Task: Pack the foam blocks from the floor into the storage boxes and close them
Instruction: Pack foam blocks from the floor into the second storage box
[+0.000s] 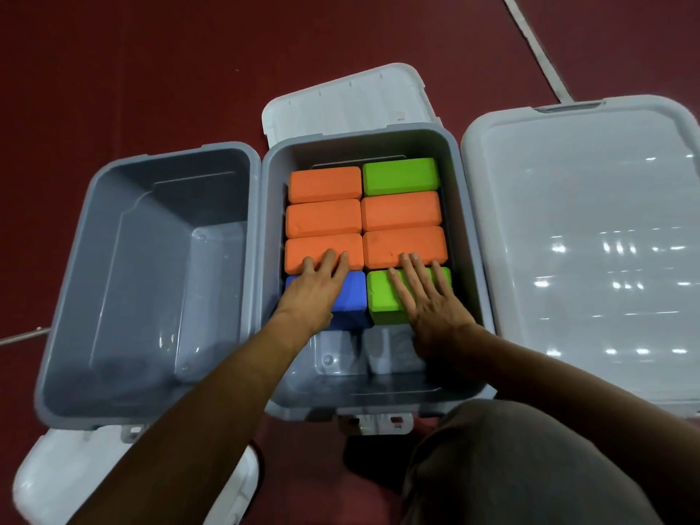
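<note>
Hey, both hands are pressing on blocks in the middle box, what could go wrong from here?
1. The blue block and near green block border open space at the near end of the box. Pressed by the left hand and right hand, they may slide or tip into that gap.
2. The lid lies behind the box; a block left raised could stop it from shutting.

Floor (151, 70) was a dark maroon red with a pale line (530, 37) across the upper right of the frame. The middle box (273, 206) and left box (151, 240) were both plain slate grey. In the middle one: five orange blocks (325, 183), a lime green block (400, 176) top right, a second green block (382, 301) lower right, and one blue block (354, 293) lower left. Right lid (568, 221) was pale grey with white glare spots, top lid (341, 104) just white.
</note>
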Demonstrator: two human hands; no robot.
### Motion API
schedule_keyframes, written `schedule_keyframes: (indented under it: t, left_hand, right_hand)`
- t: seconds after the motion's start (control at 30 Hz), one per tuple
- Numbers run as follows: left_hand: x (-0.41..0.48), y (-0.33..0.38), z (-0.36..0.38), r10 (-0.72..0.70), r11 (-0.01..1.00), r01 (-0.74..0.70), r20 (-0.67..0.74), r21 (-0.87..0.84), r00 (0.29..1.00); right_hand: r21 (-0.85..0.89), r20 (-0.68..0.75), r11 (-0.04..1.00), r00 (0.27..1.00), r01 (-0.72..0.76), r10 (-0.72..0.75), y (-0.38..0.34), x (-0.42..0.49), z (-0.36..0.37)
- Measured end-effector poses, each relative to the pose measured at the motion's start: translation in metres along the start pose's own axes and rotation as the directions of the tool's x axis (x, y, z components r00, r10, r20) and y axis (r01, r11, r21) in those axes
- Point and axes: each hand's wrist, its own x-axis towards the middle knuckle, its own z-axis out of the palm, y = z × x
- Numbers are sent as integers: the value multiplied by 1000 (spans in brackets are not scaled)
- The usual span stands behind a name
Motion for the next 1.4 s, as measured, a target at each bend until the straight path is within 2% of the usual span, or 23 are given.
schedule_keyframes:
  t: [0.17, 0.23, 0.3, 0.37, 0.43, 0.6, 0.77, 1.07, 1.2, 1.3, 1.4]
  left_hand:
    - [-1, 13, -15, 22, 982, -26, 24, 188, 999]
    - [1, 19, -18, -6, 985, -7, 73, 174, 997]
    - [5, 24, -18, -96, 994, 102, 168, -26, 981]
    - [9, 29, -25, -160, 930, 253, 327, -266, 931]
    - [12, 32, -33, -160, 890, 304, 392, -340, 906]
    - [18, 32, -71, -88, 935, 186, 313, -302, 946]
    - [35, 54, -114, 5, 948, 45, 155, -315, 988]
    - [35, 121, -176, 163, 914, -142, 23, -379, 986]
    - [31, 161, -223, 232, 907, -237, -57, -349, 971]
    - [22, 197, -258, 297, 889, -321, -124, -327, 947]
    - [6, 239, -289, 378, 867, -416, -185, -274, 907]
  right_hand:
    - [-7, 99, 999, 994, 46, -45, 6, 4, -10]
    - [-4, 142, 999, 989, 49, -48, 5, 7, -17]
    - [12, 193, 999, 980, 46, -48, 6, 10, -26]
    - [43, 232, 998, 971, 52, -61, 11, 12, -36]
    - [76, 233, 995, 970, 59, -75, 18, 11, -46]
    - [76, 227, 997, 973, 34, -50, 40, -1, -80]
    - [88, 194, 996, 981, -17, 0, 72, -16, -107]
    - [50, 186, 980, 965, -195, 183, 132, -101, -128]
    - [107, 200, 907, 903, -407, 381, 164, -160, -147]
    - [255, 204, 772, 812, -583, 546, 181, -203, -162]
    - [319, 209, 660, 730, -680, 651, 193, -254, -172]
